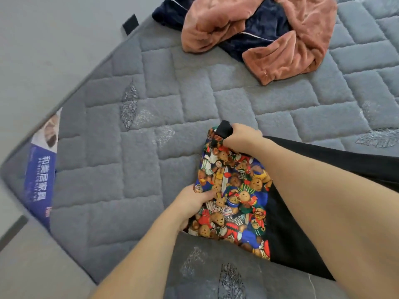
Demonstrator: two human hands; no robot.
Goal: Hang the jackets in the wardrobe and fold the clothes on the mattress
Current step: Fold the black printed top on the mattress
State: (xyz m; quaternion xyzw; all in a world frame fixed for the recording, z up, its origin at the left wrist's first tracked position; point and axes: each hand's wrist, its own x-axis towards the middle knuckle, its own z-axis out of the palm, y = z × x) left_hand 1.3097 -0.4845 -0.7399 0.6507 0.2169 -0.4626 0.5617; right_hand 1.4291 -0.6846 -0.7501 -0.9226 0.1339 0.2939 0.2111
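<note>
A black garment with a bright teddy-bear print panel (235, 190) lies on the grey quilted mattress (133, 160), near its front. My left hand (192, 201) pinches the near left edge of the printed panel. My right hand (241, 137) grips the far corner, where a fold of black cloth sticks out of the fist. The black part of the garment (302, 244) spreads to the right under my right forearm. Farther back lies a crumpled pile of a pink fleece piece (287, 42) tangled with a dark navy piece (257, 24).
The mattress edge runs diagonally along the left, with a blue printed label (40, 180) on its side. Beyond it is grey floor (43, 50). Bare quilted surface lies between the printed garment and the pile.
</note>
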